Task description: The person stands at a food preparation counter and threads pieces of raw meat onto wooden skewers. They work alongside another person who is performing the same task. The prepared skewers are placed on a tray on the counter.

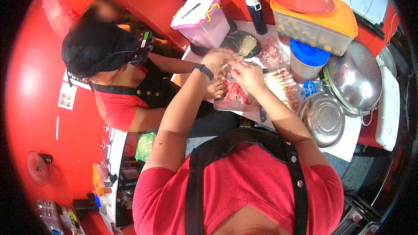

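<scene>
My left hand (218, 59), with a dark band at its wrist, and my right hand (247, 73) meet above sliced raw red meat (233, 90) on a board. A few pale enoki strands show between my fingers, but the grip of each hand is partly hidden. Just beyond them, a bunch of enoki mushrooms (247, 45) lies on a dark plate (232, 40). To the right are rows of meat-wrapped enoki rolls (282, 86). More sliced meat (271, 52) lies on plastic behind the rolls. A knife with a dark handle (262, 113) lies near the table's front edge.
A co-worker's hand (214, 89) is close at the left of the meat. Around the table stand a pink-lidded box (209, 29), a dark bottle (256, 16), an orange-lidded container (307, 34), a blue-lidded tub (308, 57), a steel colander (357, 78) and a perforated steel bowl (321, 120).
</scene>
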A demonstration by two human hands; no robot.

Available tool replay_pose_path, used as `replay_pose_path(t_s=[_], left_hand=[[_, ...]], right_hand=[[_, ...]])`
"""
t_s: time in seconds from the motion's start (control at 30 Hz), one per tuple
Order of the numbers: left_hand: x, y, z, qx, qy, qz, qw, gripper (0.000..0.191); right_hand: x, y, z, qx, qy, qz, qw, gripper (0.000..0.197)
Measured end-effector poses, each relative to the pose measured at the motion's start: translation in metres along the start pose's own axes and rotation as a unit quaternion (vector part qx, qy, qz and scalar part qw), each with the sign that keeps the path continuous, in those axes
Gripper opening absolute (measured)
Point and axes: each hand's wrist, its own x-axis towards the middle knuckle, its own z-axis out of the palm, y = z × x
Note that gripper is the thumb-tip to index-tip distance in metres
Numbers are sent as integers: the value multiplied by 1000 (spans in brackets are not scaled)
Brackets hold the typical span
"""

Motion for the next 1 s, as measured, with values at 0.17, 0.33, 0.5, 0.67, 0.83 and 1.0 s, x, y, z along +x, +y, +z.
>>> replay_pose_path(t_s=[0.17, 0.33, 0.5, 0.67, 0.83, 1.0], left_hand=[[-8, -2, -5, -36, -13, -74, 996, 25], [-11, -1, 7, 4, -5, -46, 999, 17], [5, -14, -3, -37, -46, -84, 995, 14], [7, -17, -8, -67, -78, -118, 988, 20], [9, -15, -15, -114, -51, -141, 982, 40], [9, -26, -24, -140, -109, -123, 976, 45]], right_hand=[[-6, -8, 7, -61, -16, -43, 997, 24], [-9, -1, 16, -91, -6, -59, 994, 24], [-11, -5, 29, -103, 42, -73, 991, 21], [3, -4, 23, -59, 68, -66, 994, 14], [31, 9, 14, 206, -18, 230, 951, 22], [62, 29, -8, 318, -91, 300, 895, 17]])
